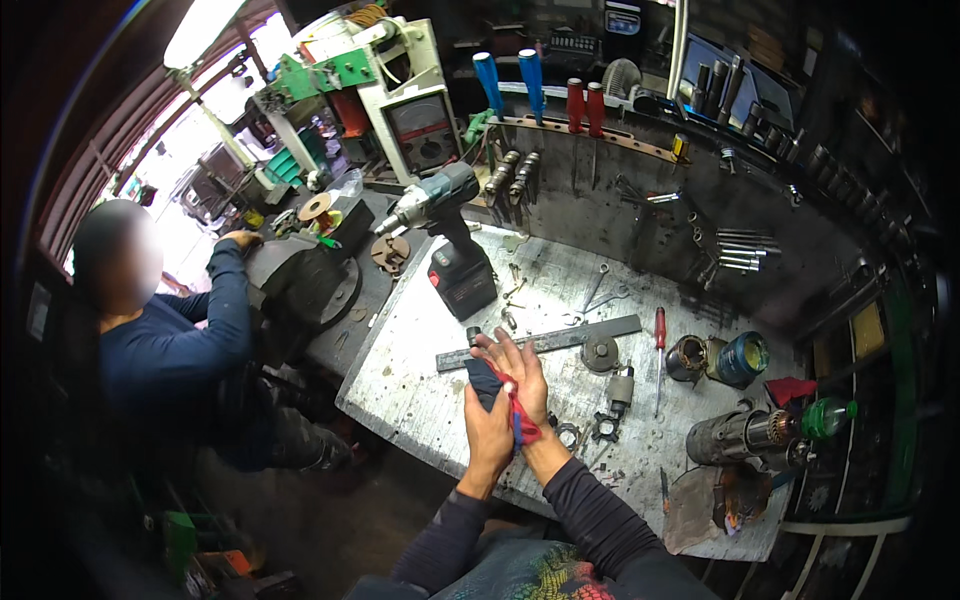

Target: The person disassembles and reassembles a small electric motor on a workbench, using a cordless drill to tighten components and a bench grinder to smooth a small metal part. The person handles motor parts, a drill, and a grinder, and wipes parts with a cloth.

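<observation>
Dark-and-red cloth [484, 379] between both hands, above worktop [395, 385]; left hand [485, 432] fingers closed on cloth; right hand [530, 385] fingers extended, palm against it; loose cloth end could snag flat metal bar [570, 342] or toothed ring [605, 427], dragging either; slack right-hand hold might let cloth slip; stray elbow could knock screwdriver [659, 330], sending it rolling; any grit in folds might scratch palm.

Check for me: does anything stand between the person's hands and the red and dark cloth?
Nothing visible does: the left hand and right hand both touch the cloth, which is between them. The grey metal bar lies beyond, on the bench.
</observation>
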Demonstrator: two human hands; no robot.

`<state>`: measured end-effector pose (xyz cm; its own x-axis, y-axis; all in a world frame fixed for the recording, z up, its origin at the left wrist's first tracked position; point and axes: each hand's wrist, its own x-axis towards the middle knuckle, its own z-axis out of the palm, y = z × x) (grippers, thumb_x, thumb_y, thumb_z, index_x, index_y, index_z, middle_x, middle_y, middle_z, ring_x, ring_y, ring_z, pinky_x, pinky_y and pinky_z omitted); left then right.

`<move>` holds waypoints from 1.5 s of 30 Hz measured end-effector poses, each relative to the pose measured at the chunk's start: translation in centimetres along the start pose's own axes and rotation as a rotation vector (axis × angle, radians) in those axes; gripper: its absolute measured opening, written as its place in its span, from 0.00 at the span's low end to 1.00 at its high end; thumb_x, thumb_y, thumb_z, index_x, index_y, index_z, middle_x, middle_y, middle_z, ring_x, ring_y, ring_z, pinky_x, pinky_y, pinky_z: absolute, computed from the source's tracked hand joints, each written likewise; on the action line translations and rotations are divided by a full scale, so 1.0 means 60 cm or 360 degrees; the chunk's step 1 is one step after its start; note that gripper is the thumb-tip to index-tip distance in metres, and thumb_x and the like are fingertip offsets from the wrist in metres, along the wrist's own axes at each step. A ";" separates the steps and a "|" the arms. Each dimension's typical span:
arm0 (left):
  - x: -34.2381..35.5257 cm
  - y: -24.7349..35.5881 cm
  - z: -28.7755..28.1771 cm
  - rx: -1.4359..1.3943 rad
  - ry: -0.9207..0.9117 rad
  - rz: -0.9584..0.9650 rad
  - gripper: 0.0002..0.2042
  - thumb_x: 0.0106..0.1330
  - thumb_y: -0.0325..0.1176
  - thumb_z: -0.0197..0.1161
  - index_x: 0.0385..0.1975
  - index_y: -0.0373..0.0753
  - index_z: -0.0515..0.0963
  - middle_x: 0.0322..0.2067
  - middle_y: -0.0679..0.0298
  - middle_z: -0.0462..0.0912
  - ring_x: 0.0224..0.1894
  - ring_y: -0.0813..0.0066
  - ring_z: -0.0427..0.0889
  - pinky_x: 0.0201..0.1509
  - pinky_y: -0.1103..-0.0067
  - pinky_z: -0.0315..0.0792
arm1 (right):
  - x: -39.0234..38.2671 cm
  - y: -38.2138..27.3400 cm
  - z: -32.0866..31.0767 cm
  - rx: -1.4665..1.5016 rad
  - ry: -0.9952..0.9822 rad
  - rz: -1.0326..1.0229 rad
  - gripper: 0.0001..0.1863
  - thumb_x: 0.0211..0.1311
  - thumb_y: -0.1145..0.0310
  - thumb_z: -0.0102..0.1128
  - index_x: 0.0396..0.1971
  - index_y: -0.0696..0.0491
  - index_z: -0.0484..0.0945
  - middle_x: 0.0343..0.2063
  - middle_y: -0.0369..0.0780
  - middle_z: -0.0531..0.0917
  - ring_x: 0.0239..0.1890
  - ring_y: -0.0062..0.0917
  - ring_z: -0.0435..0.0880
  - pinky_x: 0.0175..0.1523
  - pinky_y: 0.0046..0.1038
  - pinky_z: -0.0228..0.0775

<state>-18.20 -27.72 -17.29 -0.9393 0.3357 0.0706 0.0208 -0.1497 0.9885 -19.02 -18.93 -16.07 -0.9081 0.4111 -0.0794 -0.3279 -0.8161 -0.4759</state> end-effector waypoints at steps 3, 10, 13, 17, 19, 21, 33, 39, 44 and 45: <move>0.021 -0.058 0.013 -0.0154 0.0121 -0.0389 0.15 0.76 0.38 0.62 0.46 0.28 0.81 0.35 0.62 0.85 0.39 0.77 0.81 0.44 0.74 0.77 | -0.032 0.003 -0.009 -0.0880 -0.0102 -0.0072 0.38 0.83 0.47 0.39 0.79 0.59 0.49 0.77 0.48 0.59 0.77 0.34 0.58 0.80 0.32 0.46; 0.083 -0.049 -0.044 -0.0346 0.0412 -0.0377 0.33 0.74 0.62 0.58 0.20 0.36 0.81 0.15 0.66 0.79 0.15 0.79 0.72 0.20 0.73 0.66 | -0.161 -0.067 -0.013 -0.1295 -0.0399 0.0245 0.38 0.76 0.72 0.50 0.80 0.58 0.45 0.80 0.49 0.51 0.81 0.36 0.49 0.82 0.34 0.40; 0.048 -0.027 0.006 0.0430 -0.0257 -0.0099 0.24 0.75 0.53 0.61 0.42 0.31 0.82 0.34 0.56 0.86 0.37 0.70 0.84 0.42 0.73 0.78 | -0.153 -0.076 -0.035 -0.2578 -0.0344 -0.0442 0.41 0.65 0.73 0.59 0.77 0.57 0.53 0.74 0.53 0.61 0.77 0.44 0.59 0.80 0.41 0.48; -0.006 -0.025 0.060 -0.0140 0.0148 -0.0461 0.19 0.75 0.44 0.62 0.38 0.29 0.81 0.34 0.61 0.84 0.36 0.74 0.79 0.42 0.71 0.75 | -0.141 -0.092 -0.040 -0.3055 -0.0502 -0.0572 0.39 0.54 0.69 0.65 0.68 0.61 0.65 0.66 0.56 0.68 0.71 0.52 0.62 0.74 0.48 0.56; -0.001 -0.019 0.035 -0.0330 0.0241 -0.0814 0.20 0.75 0.44 0.62 0.30 0.29 0.81 0.27 0.66 0.81 0.27 0.78 0.76 0.30 0.73 0.71 | -0.158 -0.111 -0.027 -0.3139 -0.0780 -0.0526 0.36 0.46 0.74 0.63 0.61 0.63 0.74 0.67 0.57 0.67 0.71 0.53 0.61 0.74 0.46 0.55; 0.023 -0.002 -0.004 -0.0630 0.0316 -0.0761 0.22 0.77 0.50 0.59 0.33 0.34 0.81 0.25 0.66 0.81 0.24 0.78 0.76 0.27 0.74 0.72 | -0.172 -0.126 -0.007 -0.2998 -0.0847 -0.0850 0.27 0.49 0.71 0.67 0.53 0.57 0.82 0.65 0.53 0.73 0.70 0.51 0.65 0.74 0.48 0.55; -0.058 0.099 0.021 -0.0957 -0.0649 -0.0653 0.33 0.84 0.55 0.34 0.74 0.32 0.62 0.73 0.53 0.65 0.78 0.63 0.57 0.82 0.69 0.49 | 0.031 -0.114 -0.033 -0.2245 0.0724 -0.0688 0.33 0.79 0.49 0.45 0.21 0.61 0.84 0.14 0.44 0.83 0.16 0.33 0.81 0.26 0.41 0.69; 0.017 0.092 0.024 -0.0285 -0.0125 -0.0121 0.31 0.85 0.50 0.40 0.76 0.32 0.59 0.71 0.52 0.68 0.73 0.65 0.65 0.77 0.73 0.56 | 0.028 -0.024 -0.031 -0.2177 -0.0288 -0.1314 0.25 0.81 0.55 0.44 0.61 0.58 0.77 0.50 0.43 0.86 0.43 0.28 0.88 0.49 0.30 0.83; -0.016 0.080 0.008 -0.0377 -0.0592 -0.0223 0.31 0.85 0.48 0.38 0.74 0.27 0.60 0.73 0.49 0.65 0.76 0.61 0.62 0.79 0.73 0.54 | 0.064 -0.061 -0.014 -0.1345 0.0135 -0.0402 0.17 0.77 0.65 0.52 0.52 0.60 0.83 0.34 0.37 0.87 0.36 0.20 0.85 0.44 0.23 0.78; -0.015 0.075 -0.008 -0.0791 -0.0518 -0.0430 0.29 0.85 0.47 0.36 0.73 0.28 0.62 0.72 0.48 0.67 0.76 0.58 0.64 0.79 0.71 0.56 | 0.065 -0.078 -0.007 -0.1331 0.0068 -0.0402 0.17 0.77 0.66 0.51 0.53 0.61 0.82 0.36 0.38 0.87 0.37 0.20 0.85 0.44 0.23 0.78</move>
<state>-17.42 -29.12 -12.99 -0.7361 0.6745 -0.0574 -0.4355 -0.4069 0.8030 -20.92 -13.32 -14.52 -0.8182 0.5678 0.0903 -0.2039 -0.1398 -0.9690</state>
